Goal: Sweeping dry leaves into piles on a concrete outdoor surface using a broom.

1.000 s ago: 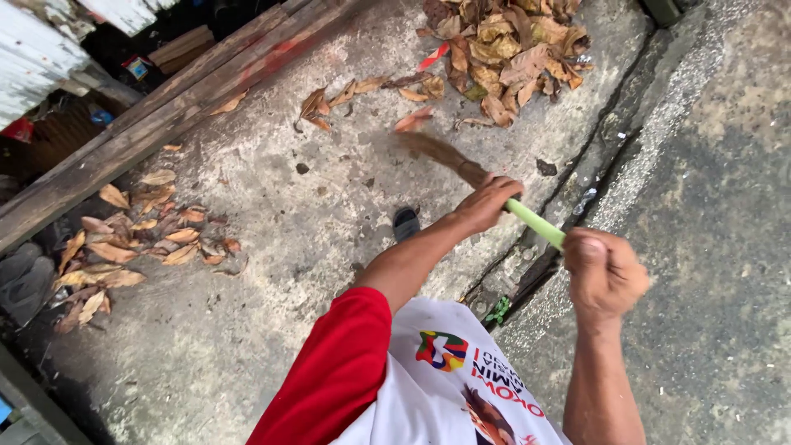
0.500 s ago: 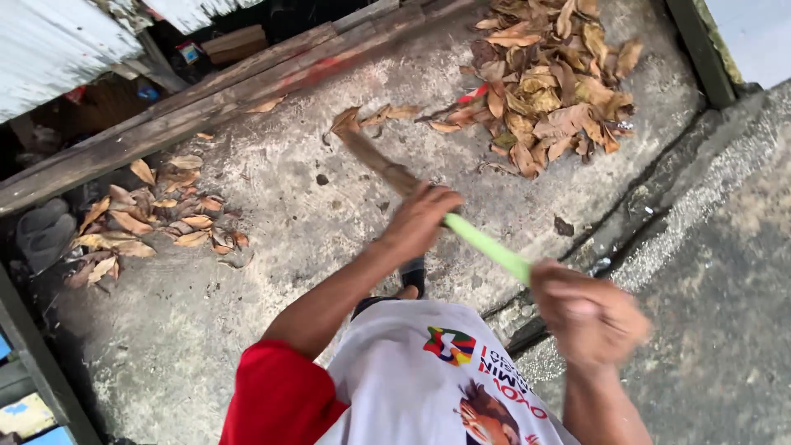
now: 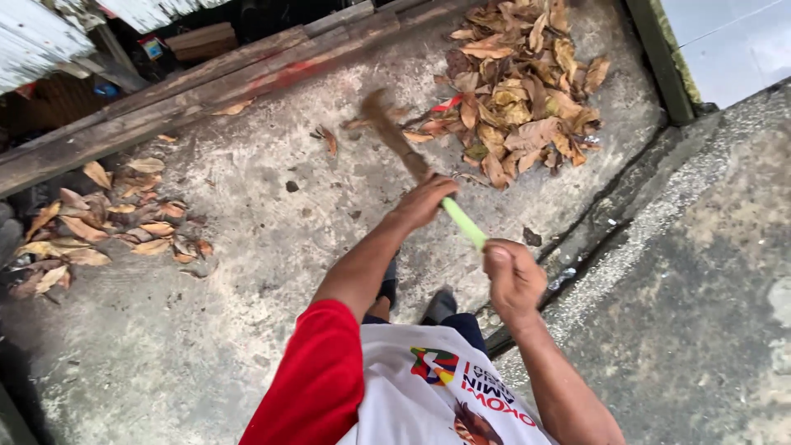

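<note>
Here, one broom point(image 3: 412, 161) with two hands closed on it: left hand point(image 3: 424, 200) just below its bristles, right hand point(image 3: 512, 278) at its green handle's end; two leaf piles point(image 3: 523, 91) flank it.

wooden beam point(image 3: 189, 95) along the concrete floor point(image 3: 206, 330) – corrugated sheet point(image 3: 41, 37), perhaps metal.

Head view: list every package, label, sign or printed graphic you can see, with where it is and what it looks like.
Printed graphic: on the white shirt at the bottom edge, a small multicoloured emblem with red lettering beside it.
Small package: top left, in the dark gap behind the wooden beam, boxy, with red, blue and yellow patches; too small to tell more.
No signs or screens.
</note>
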